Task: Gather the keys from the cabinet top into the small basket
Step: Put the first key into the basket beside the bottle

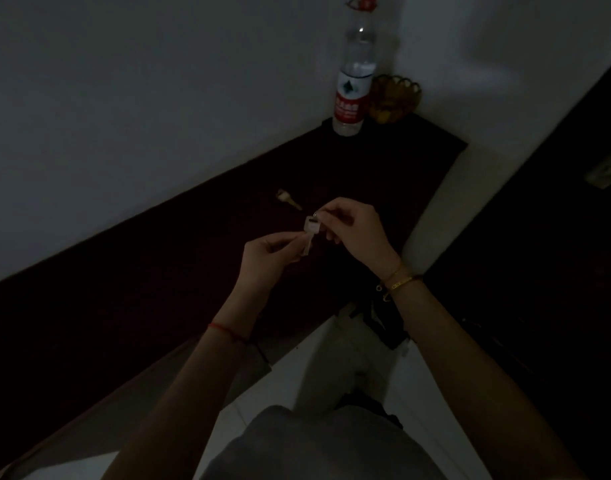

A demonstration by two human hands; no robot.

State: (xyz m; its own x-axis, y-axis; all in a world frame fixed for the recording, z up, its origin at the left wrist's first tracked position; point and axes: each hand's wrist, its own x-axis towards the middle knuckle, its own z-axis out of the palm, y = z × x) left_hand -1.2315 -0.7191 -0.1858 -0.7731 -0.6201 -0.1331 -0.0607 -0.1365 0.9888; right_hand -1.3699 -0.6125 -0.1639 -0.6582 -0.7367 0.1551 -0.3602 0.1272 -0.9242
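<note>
Fingers (326,216) of the right hand (352,230) pinched on the ring end of a silver key (310,233), its blade pinched by the left hand (262,258), second key (288,198) lying on the dark cabinet top (158,271), small basket (396,98) at the far end beside a bottle (354,81).

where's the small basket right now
In the head view, the small basket sits at the far end of the dark cabinet top, in the wall corner, just right of the clear plastic bottle.
</note>
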